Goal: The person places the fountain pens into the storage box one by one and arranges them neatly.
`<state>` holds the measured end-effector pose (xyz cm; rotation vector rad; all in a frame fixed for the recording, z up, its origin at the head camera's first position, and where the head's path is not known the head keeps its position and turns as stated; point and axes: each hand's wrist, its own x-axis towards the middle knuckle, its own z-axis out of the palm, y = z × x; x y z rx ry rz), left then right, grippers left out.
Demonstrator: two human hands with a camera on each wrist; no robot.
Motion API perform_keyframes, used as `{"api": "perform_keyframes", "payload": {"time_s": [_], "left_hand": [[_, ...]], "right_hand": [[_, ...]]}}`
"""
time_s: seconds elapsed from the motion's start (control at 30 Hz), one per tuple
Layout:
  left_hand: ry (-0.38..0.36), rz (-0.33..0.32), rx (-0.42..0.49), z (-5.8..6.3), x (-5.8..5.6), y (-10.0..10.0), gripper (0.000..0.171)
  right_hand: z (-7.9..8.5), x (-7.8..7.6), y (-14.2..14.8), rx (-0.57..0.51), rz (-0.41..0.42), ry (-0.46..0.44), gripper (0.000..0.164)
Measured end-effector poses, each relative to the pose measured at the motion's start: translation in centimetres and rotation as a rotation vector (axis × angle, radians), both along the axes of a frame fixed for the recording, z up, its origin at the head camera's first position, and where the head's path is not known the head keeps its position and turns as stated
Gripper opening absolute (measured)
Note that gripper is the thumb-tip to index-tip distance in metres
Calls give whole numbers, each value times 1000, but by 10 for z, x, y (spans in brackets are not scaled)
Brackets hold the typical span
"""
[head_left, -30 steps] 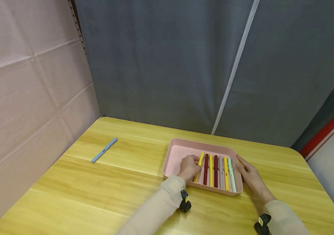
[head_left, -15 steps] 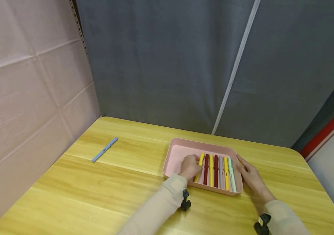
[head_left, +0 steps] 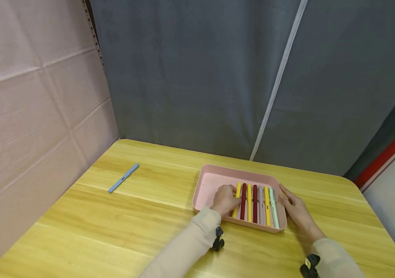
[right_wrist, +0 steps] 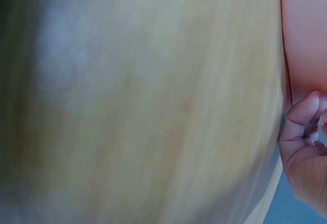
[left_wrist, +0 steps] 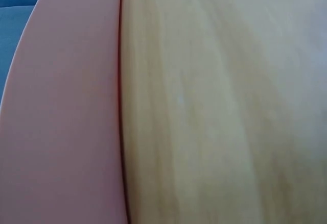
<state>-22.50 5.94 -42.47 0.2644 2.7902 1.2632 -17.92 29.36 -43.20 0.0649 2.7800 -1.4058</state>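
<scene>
In the head view, a pink tray [head_left: 205,185] holds a row of slim pens with clips. My left hand [head_left: 224,199] reaches over its near wall and pinches the leftmost yellow pen [head_left: 238,190], covering the pen's middle. Right beside this pen lies a dark red pen [head_left: 243,204]. My right hand [head_left: 298,212] grips the tray's right wall by the far corner. The right wrist view shows the bent fingers of that hand [right_wrist: 305,142] against the pink wall. Only the tray's outer wall [left_wrist: 61,106] and the tabletop appear in the left wrist view.
Further right in the row come a yellow pen [head_left: 250,204], a dark red pen [head_left: 255,204], a lilac pen [head_left: 261,206], another yellow pen [head_left: 267,204] and a mint pen [head_left: 274,208]. A blue pen [head_left: 123,178] lies alone at the left of the wooden table [head_left: 114,231].
The leftmost yellow pen has turned from a slant to nearly parallel with the row, its near end shifting right. My left hand has edged right with it; the right hand stays put.
</scene>
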Motion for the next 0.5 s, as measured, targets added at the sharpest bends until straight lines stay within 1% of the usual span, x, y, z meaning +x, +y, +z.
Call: {"api": "perform_keyframes", "payload": {"time_s": [0.1, 0.27, 0.43, 0.5], "left_hand": [[-32, 3, 23, 0, 1, 1, 27], [-71, 16, 43, -1, 0, 2, 27], [-74, 13, 48, -1, 0, 3, 28], [-68, 10, 36, -1, 0, 2, 28]], "right_hand": [[-1, 0, 0, -5, -5, -4, 58], [-1, 0, 0, 30, -5, -2, 58], [-1, -1, 0, 35, -4, -10, 58], [0, -1, 0, 30, -7, -13, 58]]}}
